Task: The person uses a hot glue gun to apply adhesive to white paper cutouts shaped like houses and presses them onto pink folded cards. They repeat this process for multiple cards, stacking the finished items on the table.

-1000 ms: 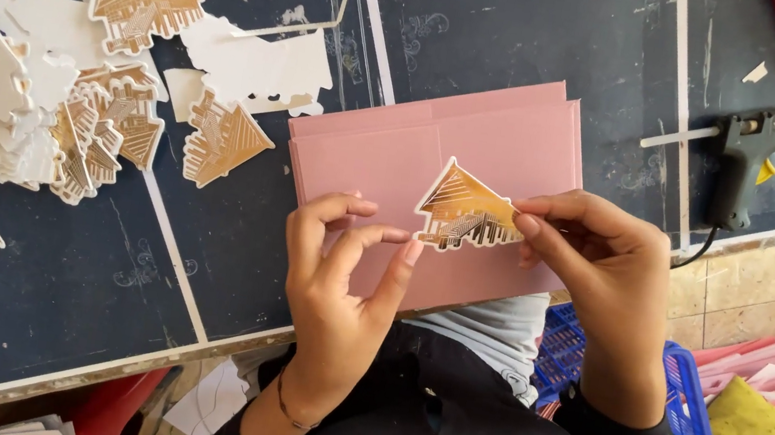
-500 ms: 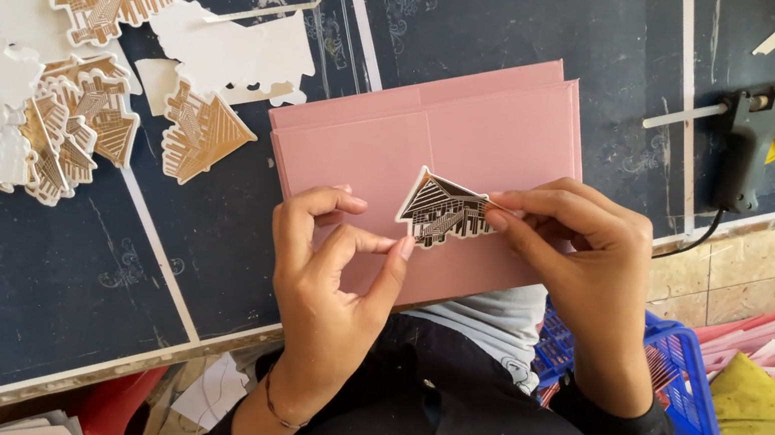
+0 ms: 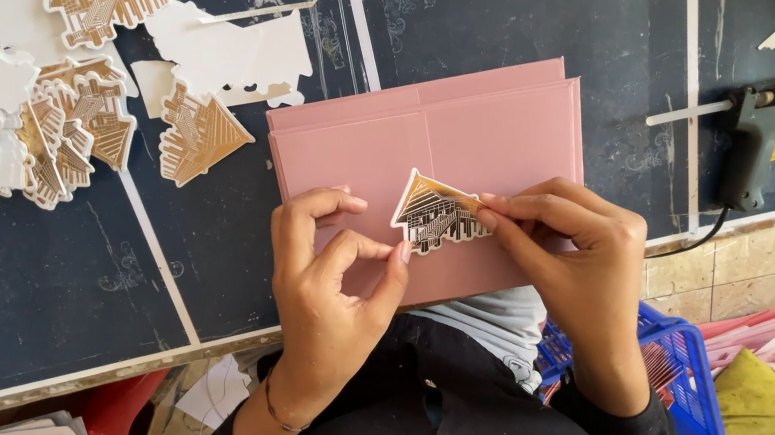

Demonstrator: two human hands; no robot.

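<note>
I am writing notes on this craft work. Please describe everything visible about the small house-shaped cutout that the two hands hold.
The house cutout is a small flat piece, seemingly card, with a white border, a brown-gold roof and dark line drawing below. It lies nearly flat over the pink folded card, roof peak pointing left. The right hand pinches its right end between fingertips; the left hand touches its lower left edge with a fingertip.

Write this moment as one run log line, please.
left hand: touching house cutout | right hand: pinching house cutout | under: pink card | beside: glue gun
</note>
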